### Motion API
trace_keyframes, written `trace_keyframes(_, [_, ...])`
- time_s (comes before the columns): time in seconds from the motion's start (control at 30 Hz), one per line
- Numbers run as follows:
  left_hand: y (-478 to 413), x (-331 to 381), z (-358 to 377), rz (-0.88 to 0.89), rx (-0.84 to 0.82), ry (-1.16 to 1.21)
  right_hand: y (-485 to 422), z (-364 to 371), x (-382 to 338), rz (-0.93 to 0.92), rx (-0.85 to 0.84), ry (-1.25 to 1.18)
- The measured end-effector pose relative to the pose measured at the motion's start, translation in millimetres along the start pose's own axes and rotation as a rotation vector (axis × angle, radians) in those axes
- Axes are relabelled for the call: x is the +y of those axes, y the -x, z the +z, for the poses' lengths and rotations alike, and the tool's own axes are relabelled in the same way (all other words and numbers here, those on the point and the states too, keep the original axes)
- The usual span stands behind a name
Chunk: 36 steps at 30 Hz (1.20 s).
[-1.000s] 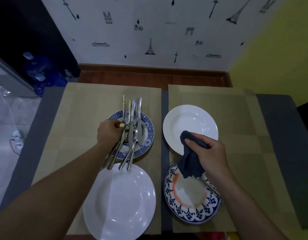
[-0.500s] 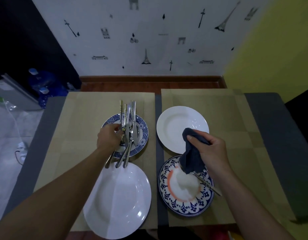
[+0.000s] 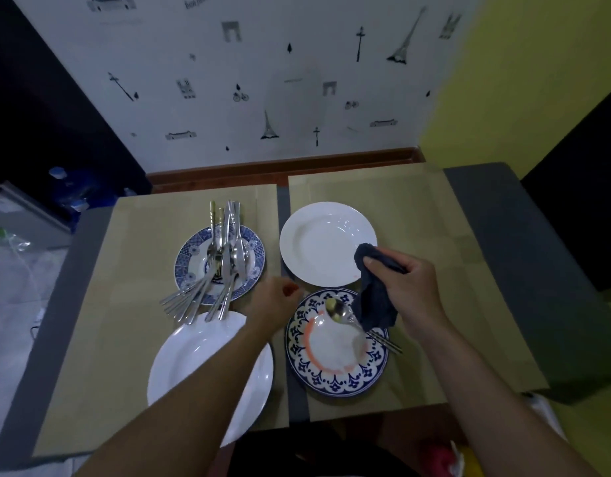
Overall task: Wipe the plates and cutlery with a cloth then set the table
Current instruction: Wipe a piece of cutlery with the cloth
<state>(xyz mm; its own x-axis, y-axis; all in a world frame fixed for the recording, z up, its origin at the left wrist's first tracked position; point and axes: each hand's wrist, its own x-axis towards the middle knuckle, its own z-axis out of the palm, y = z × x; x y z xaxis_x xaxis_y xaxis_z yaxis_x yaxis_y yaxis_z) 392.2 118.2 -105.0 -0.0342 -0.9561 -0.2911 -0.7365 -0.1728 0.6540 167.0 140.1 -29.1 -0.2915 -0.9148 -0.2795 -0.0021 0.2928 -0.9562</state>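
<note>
Landmark: the orange-ring plate [image 3: 335,373], at the near edge of the worktop [image 3: 520,270]. Just left of it, equally near, sat a plain white plate [image 3: 180,366] w/ the left forearm crossing above it.

Over the orange-ring plate's far-right rim the right hand [image 3: 412,290] gripped a dark cloth [image 3: 376,301], bunched & hanging. A spoon [image 3: 335,309] slanted above that plate, bowl toward its far rim, handle poking past its right rim. Its middle was hidden by the cloth, so prob. pinched thru the cloth, can't confirm. The left hand [image 3: 273,301] hovered just off the plate's far-left rim, fingers loosely curled, nothing in it, a bit blurred.

Further back & left of the orange-ring plate, a blue plate [image 3: 190,256] carried the cutlery pile [image 3: 224,270], ends overhanging its rim. Directly behind the orange-ring plate lay a second white plate [image 3: 317,242], rims just beside each other.

Step in hand, my read: wiping the spoon. To do it well:
- Take the bowl end w/ the left hand so it can't swing.
- Wrap the cloth round the handle & pull along the full length.
- Then rub inside the bowl, where a yellowish spot showed (maybe just a reflection).
- Keep it over the plate & clear of the pile.

Most of the task looked undone; nothing was laid out yet.
</note>
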Motion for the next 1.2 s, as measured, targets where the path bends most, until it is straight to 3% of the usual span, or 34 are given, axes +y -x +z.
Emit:
trace_keyframes(0.27, [29.7,31.9,74.3,-0.213,-0.249,0.161,13.9,-28.8,9.7,0.015,0.004,0.017])
trace_keyframes(0.5, [34.6,49.3,112.2,-0.605,-0.195,0.597,22.4,-47.2,20.3,0.027,0.004,0.012])
trace_keyframes(0.63, [39.6,51.7,111.0,-0.685,-0.186,0.727,23.1,-52.3,21.2,0.016,-0.004,0.022])
trace_keyframes(0.9, [51.7,45.3,90.5,-0.529,-0.155,0.700,18.1,-42.5,21.3,0.028,-0.034,0.054])
trace_keyframes(1.2, [62.1,58.6,45.1,-0.269,-0.108,0.758,9.1,-11.8,22.0,0.011,-0.190,0.163])
